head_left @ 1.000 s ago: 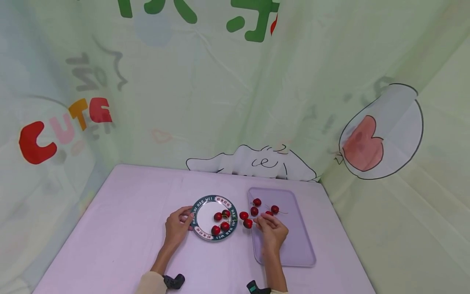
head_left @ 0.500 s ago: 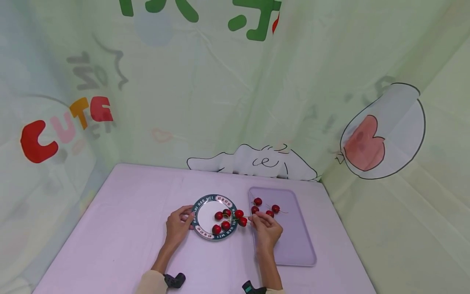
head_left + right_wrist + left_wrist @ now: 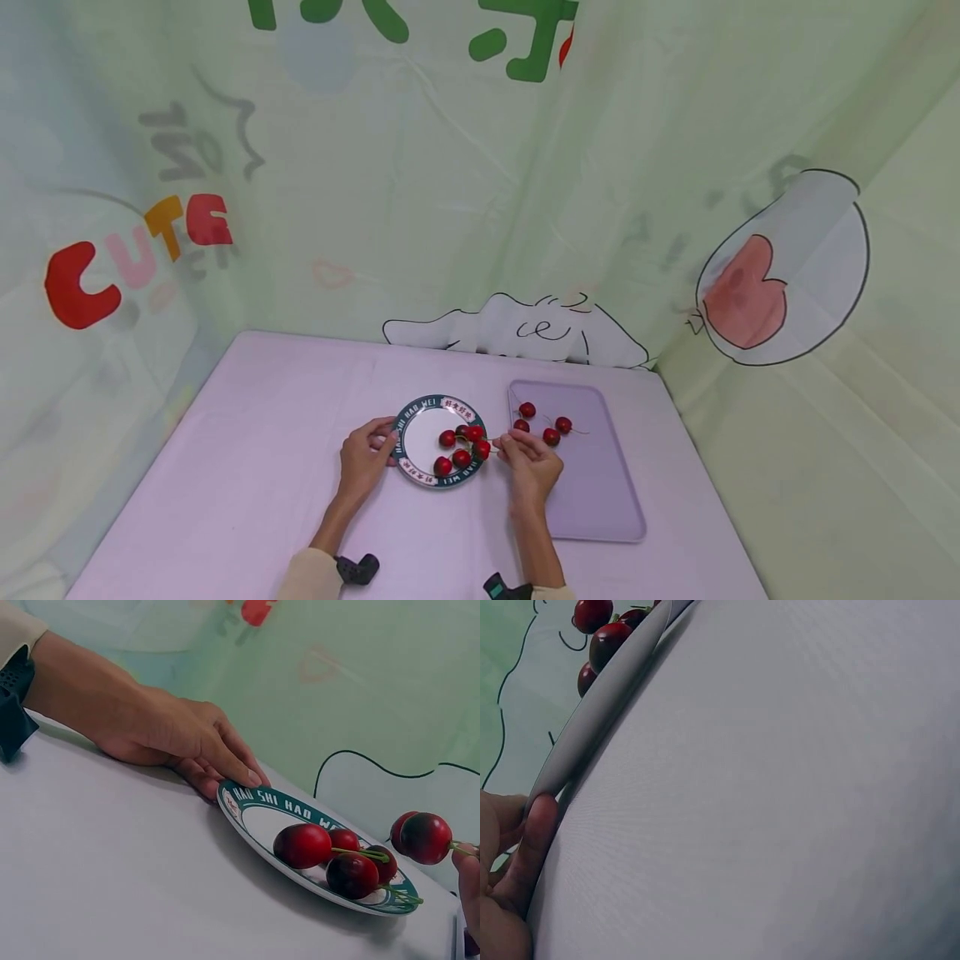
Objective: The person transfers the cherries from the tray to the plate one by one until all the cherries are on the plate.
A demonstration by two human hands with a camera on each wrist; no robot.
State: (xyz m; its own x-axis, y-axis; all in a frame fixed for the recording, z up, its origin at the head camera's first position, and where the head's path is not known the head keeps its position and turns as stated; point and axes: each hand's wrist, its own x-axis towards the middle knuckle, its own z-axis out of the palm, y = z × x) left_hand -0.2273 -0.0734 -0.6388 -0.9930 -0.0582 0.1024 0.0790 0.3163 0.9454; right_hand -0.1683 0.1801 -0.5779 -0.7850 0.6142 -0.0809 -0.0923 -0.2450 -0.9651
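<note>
At the left edge of a round plate with a dark green lettered rim, my left hand pinches the rim, thumb on top. The left wrist view shows the plate's pale underside with a finger below it. Several red cherries with green stems lie on the plate's right half. My right hand pinches the stems of two more cherries, holding them over the plate's right rim. In the right wrist view those cherries hang above the plate, with only the right fingertips showing.
A light purple tray lies right of the plate, partly behind my right hand. Several cherries rest in its far half. The table has a pale cloth; a printed curtain rises along its far edge.
My right hand has moved left from over the tray, carrying the two cherries from beside the plate to above its right rim. The left hand keeps its hold on the plate.
</note>
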